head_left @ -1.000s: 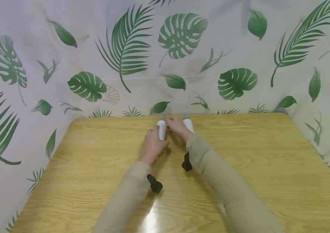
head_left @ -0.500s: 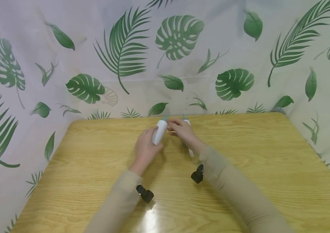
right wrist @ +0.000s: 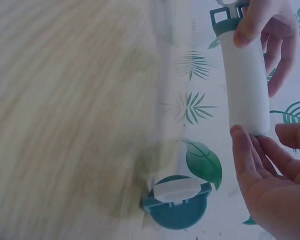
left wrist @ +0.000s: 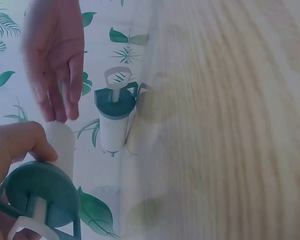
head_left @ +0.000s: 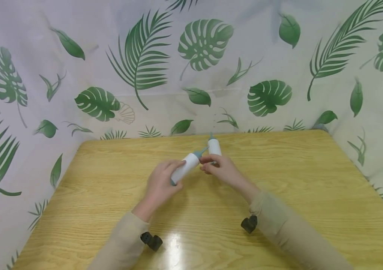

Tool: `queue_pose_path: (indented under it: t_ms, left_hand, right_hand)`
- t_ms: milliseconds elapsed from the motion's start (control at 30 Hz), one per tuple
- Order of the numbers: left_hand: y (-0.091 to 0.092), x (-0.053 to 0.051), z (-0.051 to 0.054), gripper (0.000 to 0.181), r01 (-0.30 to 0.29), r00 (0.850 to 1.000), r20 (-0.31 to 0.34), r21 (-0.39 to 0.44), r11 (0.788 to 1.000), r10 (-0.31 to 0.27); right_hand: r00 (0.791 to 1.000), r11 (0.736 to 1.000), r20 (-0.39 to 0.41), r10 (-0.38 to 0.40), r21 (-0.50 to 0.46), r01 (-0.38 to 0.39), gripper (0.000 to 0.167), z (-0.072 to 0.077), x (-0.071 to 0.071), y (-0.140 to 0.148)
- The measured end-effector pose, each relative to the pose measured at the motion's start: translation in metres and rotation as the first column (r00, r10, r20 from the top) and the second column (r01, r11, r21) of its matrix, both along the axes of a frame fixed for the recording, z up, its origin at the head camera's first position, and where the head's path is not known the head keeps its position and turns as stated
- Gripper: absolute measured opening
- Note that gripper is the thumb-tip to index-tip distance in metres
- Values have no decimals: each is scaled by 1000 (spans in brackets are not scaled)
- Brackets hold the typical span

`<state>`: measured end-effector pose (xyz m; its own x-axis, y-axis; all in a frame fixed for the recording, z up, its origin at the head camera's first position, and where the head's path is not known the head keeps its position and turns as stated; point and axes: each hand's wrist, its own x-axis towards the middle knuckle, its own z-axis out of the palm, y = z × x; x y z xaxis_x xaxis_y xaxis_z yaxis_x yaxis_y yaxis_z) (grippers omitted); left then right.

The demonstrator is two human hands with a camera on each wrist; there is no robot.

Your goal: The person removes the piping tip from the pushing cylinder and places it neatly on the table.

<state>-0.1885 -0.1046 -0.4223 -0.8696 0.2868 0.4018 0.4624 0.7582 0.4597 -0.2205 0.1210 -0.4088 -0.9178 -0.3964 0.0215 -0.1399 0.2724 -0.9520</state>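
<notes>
Leaf-printed pale sheeting (head_left: 191, 80) hangs round the bench (head_left: 93, 187), whose top is yellow-brown wood grain with rounded far corners. Across its middle, short of the far edge, a person's left hand (head_left: 161, 182) is wrapped round a smooth white cylinder with a grey-teal nozzle (head_left: 186, 167), holding it tilted so that the nozzle points toward the far edge and the person's right. From the left wrist I can see its back end: a round teal cap (left wrist: 42, 192) with side loops and a white ring-shaped handle (left wrist: 32, 227).

Facing it, the right hand (head_left: 223, 168) holds its fingers loosely extended, their tips at the nozzle end of that cylinder; its thumb stands apart, and the right wrist view shows the fingers beneath the tube's lower end.

Just beyond the right hand, near the middle of the far edge, lies a second white cylinder of the same make (head_left: 214, 147), its nozzle reaching that edge. The held one's tip overlaps its side from where I stand; whether the two touch, I cannot tell.

Both arms wear beige sleeves (head_left: 289, 228), with a small black device (head_left: 150, 241) at each wrist. Toward the bench's near edge, a pale glare (head_left: 174, 251) shines on the wood.
</notes>
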Motion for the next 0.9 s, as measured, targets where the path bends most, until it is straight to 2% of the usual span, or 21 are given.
queue_pose_path:
  t_ms: [133,200,300,433,567,700,767,800,900]
  left_hand:
    - [-9,8,-4,59,73,997,-20,-3,997,-73]
    - [-12,10,-4,60,105,994,-23,-3,994,-105]
    - [-16,13,-5,59,155,988,-26,-10,988,-155]
    - [-19,14,-6,56,246,967,-56,-41,968,-248]
    - [-20,14,-7,55,320,943,-69,-78,944,-326]
    - [-22,14,-8,54,379,919,-67,-116,918,-388]
    - [-22,14,-9,54,410,906,-58,-127,903,-419]
    - [-21,15,-9,55,422,901,-52,-129,897,-431]
    - [-21,15,-8,57,450,889,-32,-124,884,-457]
  right_hand:
    - [992,993,-110,56,107,-45,28,-3,13,8]
    - [976,987,-204,77,154,-46,24,-4,18,11]
    - [936,982,-343,84,189,-18,16,-3,22,16]
    - [865,972,-495,87,234,35,14,-4,23,24]
    - [804,955,-573,157,296,25,34,-8,20,31]
    - [767,922,-589,255,387,-9,50,-13,19,37]
    - [777,904,-557,294,425,-38,53,-15,19,39]
    - [791,898,-526,313,435,-65,54,-16,20,40]
    - [852,882,-394,346,447,-152,54,-17,22,41]
